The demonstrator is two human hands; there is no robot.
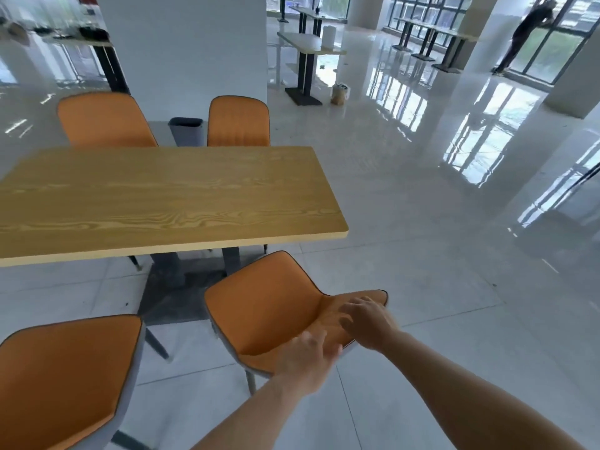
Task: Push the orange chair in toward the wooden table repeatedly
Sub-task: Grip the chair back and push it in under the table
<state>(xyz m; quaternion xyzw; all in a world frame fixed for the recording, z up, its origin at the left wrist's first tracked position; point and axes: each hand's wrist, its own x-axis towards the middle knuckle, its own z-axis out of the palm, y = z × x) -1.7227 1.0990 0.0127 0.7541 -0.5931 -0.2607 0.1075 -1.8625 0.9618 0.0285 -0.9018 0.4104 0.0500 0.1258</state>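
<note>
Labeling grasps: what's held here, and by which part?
Both hands, left and right, rest open on the top of the chair's backrest; neither visibly closes around it.

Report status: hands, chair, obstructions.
Left hand and right hand open on backrest. Orange chair angled, seat outside wooden table. Nothing between chair and table.

Both hands, left [308, 355] and right [367, 323], rest on the backrest of the near chair [269, 313], right of a second chair [65, 378]; the surface [162, 196] lies beyond, two chairs [238, 121] behind it.
</note>
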